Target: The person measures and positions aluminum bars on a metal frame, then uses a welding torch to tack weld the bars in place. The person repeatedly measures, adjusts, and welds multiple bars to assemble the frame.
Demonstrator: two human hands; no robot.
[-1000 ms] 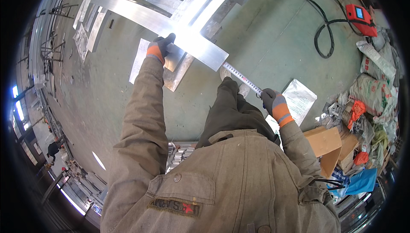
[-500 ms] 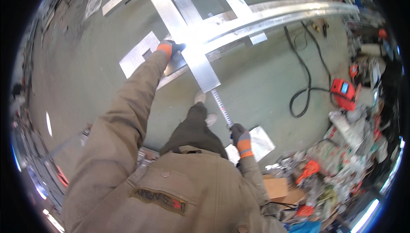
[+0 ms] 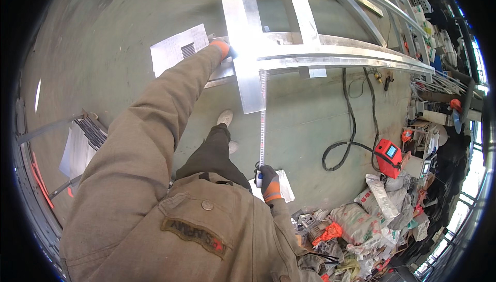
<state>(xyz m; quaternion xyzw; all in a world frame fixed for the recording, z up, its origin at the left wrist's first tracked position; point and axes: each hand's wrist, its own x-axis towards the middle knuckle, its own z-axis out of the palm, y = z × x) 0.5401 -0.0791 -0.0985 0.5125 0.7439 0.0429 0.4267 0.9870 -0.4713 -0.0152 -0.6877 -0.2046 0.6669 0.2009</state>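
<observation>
My right hand (image 3: 269, 184), in a grey and orange glove, is closed around a tape measure (image 3: 259, 176). Its white blade (image 3: 262, 137) is drawn out away from me, passing along the right edge of a flat silver metal bar (image 3: 251, 93) and reaching up to the long cross rail (image 3: 351, 61). At the left side of that bar, where it meets the rail, is my gloved left hand (image 3: 222, 48); bright glare and the metal hide its fingers. The bar's near end sticks out past the rail toward me.
A printed sheet (image 3: 178, 49) lies left of the frame. On the right are a black cable (image 3: 353, 122), a red box with a screen (image 3: 388, 157) and a heap of bags and scrap (image 3: 356, 225). Dark strips on paper (image 3: 90, 133) lie at the left.
The view has swung, so the frame sits turned and further right. The tape blade now overlaps the bar's right edge up to the rail; before, it ran from the bar's near end to my right hand.
</observation>
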